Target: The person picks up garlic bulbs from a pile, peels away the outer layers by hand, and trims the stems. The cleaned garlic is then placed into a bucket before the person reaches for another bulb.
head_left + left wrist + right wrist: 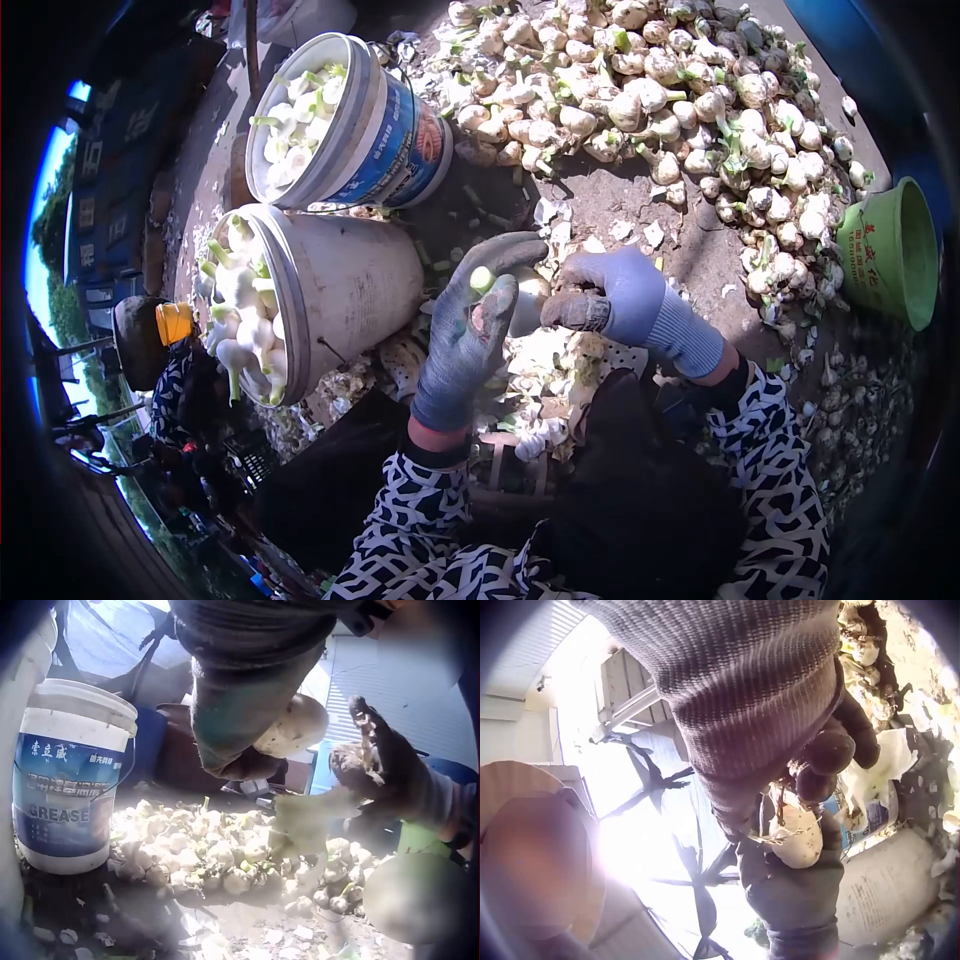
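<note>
A garlic bulb (528, 300) with a cut green stem end is gripped in the gloved left hand (462, 335), the stem end showing between thumb and fingers. Close at its right, the gloved right hand (625, 300) has its fingers curled near the bulb. In the right wrist view the pale bulb (799, 838) has stringy roots, and the right hand (757, 742) pinches at them while the left hand (791, 892) lies below. The left wrist view shows the bulb (294, 726) in the left hand (244, 705), with the right hand (386, 761) a little apart.
A large garlic pile (640, 90) lies at the far side. Two white buckets, one upper (385, 140) and one lower (350, 290), hold trimmed bulbs at the left. A green bucket (888, 255) stands at the right. Peelings (545, 390) lie below the hands.
</note>
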### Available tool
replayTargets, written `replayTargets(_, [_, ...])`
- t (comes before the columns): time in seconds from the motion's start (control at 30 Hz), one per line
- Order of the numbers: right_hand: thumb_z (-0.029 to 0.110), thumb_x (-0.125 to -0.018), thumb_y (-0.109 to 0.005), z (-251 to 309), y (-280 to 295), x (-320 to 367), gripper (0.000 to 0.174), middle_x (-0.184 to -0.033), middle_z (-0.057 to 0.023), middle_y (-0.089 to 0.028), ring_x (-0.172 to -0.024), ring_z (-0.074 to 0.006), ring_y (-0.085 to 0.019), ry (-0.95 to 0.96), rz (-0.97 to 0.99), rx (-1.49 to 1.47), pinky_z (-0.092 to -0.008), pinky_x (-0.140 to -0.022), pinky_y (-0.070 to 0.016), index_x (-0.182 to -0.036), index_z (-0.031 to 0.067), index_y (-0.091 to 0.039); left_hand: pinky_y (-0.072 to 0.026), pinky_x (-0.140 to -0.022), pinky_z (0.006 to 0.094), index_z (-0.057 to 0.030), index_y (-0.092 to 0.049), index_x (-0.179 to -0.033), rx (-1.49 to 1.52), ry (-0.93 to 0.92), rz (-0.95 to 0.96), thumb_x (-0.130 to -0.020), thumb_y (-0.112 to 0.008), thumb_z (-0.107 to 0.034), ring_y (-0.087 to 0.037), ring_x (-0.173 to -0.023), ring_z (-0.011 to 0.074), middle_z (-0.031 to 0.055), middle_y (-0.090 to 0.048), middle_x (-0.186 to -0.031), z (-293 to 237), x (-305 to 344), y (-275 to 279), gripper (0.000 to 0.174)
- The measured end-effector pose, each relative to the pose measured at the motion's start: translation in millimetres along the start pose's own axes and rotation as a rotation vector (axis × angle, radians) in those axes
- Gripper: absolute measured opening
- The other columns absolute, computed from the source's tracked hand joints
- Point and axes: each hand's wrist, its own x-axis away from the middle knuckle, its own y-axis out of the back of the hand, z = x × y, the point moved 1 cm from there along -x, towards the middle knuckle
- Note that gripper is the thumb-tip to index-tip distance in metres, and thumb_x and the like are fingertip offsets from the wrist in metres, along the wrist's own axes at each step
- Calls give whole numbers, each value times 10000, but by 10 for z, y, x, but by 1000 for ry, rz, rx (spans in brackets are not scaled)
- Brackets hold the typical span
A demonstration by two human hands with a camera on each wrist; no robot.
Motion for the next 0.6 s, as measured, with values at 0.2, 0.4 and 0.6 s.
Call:
replayTargets(0.2, [360, -861, -580, 96, -39, -163, 278, -780, -151, -642, -745, -341, -637, -49, 234, 57, -395, -672, -509, -878, 91, -652, -428, -915, 350, 8, -634, -1084, -243, -279, -200, -935, -484, -233, -570, -1019, 249, 139, -590, -1095, 96, 65, -65, 320])
replayTargets(0.4, [296, -894, -606, 5, -55, -43, 274, -636, -51, -595, -578, -86, -561, -209, 254, -316, -255, -556, -468, -867, 24, -635, -438, -893, 330, 4, -651, -1063, -175, -130, -154, -913, -545, -246, -578, -993, 206, 127, -597, -1099, 106, 80, -5, 310])
replayTargets(0.6, [280, -872, -614, -88, -23, 88, 214, -719, -91, -661, -653, -217, -647, -131, 113, 11, -322, -613, -502, -926, 76, -654, -432, -951, 346, -9, -633, -1106, -247, -14, 10, -910, -566, -246, -569, -1097, 233, 155, -566, -1228, -56, 84, -37, 315])
